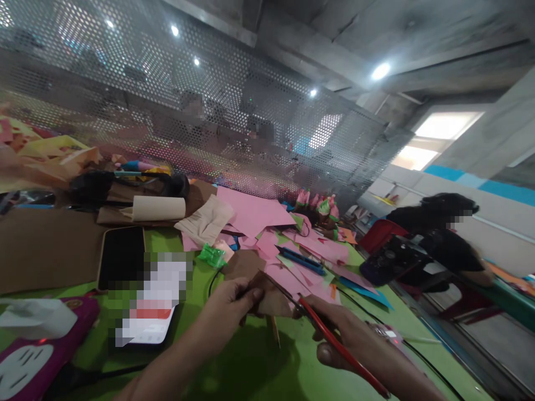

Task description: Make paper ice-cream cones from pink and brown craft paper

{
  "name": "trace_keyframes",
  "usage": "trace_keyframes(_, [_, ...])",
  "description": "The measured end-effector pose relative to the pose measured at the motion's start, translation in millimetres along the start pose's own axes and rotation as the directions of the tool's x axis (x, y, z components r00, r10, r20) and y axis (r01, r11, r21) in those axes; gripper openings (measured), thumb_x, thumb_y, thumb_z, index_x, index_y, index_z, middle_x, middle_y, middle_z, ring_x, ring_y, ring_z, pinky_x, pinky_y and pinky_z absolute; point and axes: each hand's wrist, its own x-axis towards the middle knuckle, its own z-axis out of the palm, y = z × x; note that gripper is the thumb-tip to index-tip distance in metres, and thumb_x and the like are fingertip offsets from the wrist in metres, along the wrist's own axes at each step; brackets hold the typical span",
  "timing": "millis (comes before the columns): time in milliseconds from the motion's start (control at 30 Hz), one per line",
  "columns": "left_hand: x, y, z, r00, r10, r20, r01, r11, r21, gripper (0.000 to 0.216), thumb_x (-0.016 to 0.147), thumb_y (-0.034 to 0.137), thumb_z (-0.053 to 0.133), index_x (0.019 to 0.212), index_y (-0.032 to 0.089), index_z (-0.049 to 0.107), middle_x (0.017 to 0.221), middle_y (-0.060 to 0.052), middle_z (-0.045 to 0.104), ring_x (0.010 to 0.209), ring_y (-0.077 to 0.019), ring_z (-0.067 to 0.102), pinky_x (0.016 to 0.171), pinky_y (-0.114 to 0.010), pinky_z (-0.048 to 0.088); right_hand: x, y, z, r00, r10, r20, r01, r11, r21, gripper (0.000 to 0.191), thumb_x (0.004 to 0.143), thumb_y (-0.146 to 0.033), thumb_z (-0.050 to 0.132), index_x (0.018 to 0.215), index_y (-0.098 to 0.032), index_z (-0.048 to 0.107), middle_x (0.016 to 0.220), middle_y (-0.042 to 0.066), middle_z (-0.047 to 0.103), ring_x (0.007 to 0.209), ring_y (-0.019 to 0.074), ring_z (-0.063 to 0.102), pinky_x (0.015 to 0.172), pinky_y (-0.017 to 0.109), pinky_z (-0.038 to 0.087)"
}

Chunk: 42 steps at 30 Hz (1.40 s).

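My left hand point(231, 301) pinches a piece of brown paper point(267, 294) just above the green table point(259, 356). My right hand point(334, 328) is closed round red-handled scissors point(334, 340), and their blades reach into the brown paper's right edge. A thin brown strip point(275, 332) hangs below the paper. Both forearms come in from the bottom edge of the picture.
Pink paper sheets point(251, 214) and blue scissors point(301, 259) lie beyond my hands. A dark phone point(121, 256), a paper roll point(157, 208) and brown card point(42, 248) are at left. A perforated metal screen point(188, 94) stands behind the table. A seated person point(443, 239) is at right.
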Motion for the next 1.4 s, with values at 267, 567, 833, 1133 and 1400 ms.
trace_keyframes(267, [-0.7,4.1,0.9,1.000,0.003,0.001,-0.003,1.000,-0.015,0.036,0.082,0.049,0.057,0.083,0.014,0.065,0.064,0.003,0.046,0.054,-0.0109,0.035,0.050,-0.026,0.025,8.1,22.4,7.0,0.999,0.039,-0.003,-0.039,0.999,0.035,0.058,0.072,-0.073,0.063,0.096,-0.020,0.062,0.067,-0.005,0.040,0.058,0.0109,0.029,0.052,0.022,0.025])
trace_keyframes(567, [-0.4,1.5,-0.1,1.000,0.017,0.015,-0.017,1.000,-0.009,0.036,0.083,0.049,0.058,0.086,0.013,0.066,0.064,0.003,0.048,0.054,-0.0113,0.036,0.050,-0.026,0.026,1.6,9.9,0.8,0.999,0.030,-0.012,-0.030,0.999,-0.026,0.055,0.073,-0.070,0.063,0.099,-0.021,0.064,0.073,-0.002,0.051,0.062,0.0139,0.038,0.055,0.022,0.030])
trace_keyframes(833, [-4.1,6.5,2.7,0.998,0.004,0.065,0.004,0.992,-0.126,0.034,0.081,0.047,0.063,0.091,0.015,0.072,0.078,-0.005,0.067,0.076,-0.0203,0.059,0.070,-0.029,0.041,2.9,2.9,1.7,0.998,0.021,-0.060,-0.024,0.999,-0.045,0.060,0.071,-0.074,0.063,0.100,-0.022,0.067,0.080,0.002,0.062,0.070,0.0195,0.051,0.058,0.024,0.040])
trace_keyframes(1133, [-2.1,0.0,1.4,1.000,0.020,0.015,-0.020,1.000,-0.011,0.035,0.082,0.049,0.061,0.081,0.015,0.070,0.068,-0.001,0.060,0.059,-0.0139,0.048,0.055,-0.025,0.031,10.5,35.5,11.4,0.995,0.071,-0.063,-0.072,0.997,-0.007,0.050,0.072,-0.067,0.067,0.088,-0.019,0.065,0.064,-0.004,0.048,0.056,0.0112,0.036,0.049,0.021,0.028])
trace_keyframes(1400, [-0.5,-1.0,2.0,1.000,0.017,-0.002,-0.017,1.000,-0.023,0.035,0.085,0.051,0.057,0.080,0.017,0.061,0.065,0.003,0.051,0.054,-0.0104,0.038,0.050,-0.024,0.027,32.1,31.5,-14.9,0.963,0.047,-0.264,-0.086,0.987,-0.138,0.042,0.082,-0.054,0.064,0.103,-0.019,0.068,0.081,0.004,0.068,0.067,0.0196,0.061,0.058,0.026,0.046])
